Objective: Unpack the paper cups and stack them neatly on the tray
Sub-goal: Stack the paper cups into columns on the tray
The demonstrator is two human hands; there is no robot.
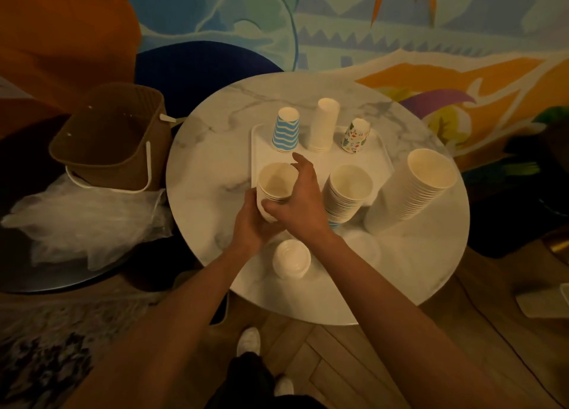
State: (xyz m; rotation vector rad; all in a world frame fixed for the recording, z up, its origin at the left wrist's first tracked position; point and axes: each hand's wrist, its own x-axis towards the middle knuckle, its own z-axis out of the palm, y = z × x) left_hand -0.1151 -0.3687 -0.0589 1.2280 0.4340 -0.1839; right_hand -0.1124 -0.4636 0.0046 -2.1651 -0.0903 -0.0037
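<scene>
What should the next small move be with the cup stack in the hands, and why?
Probably flip the held stack mouth-down and set it on the tray, in front of the striped stack. The left hand and right hand grip it mouth-up at the tray's near left edge; the striped stack, white stack and floral stack stand mouth-down there, beside bare tray.

1 view is supplied: a wide-angle camera worn on the person's head. It faces forward and steeply down, close above the near side of the round table (400, 270), which fills the middle of the frame. Both forearms enter from the bottom edge and converge near frame centre, where the left hand (249, 224) and right hand (300, 205) hold a cup stack (275, 183). The wearer's shoes (248, 341) lie at bottom centre, almost beneath the lens. The painted wall (400, 23) spans the top edge.
</scene>
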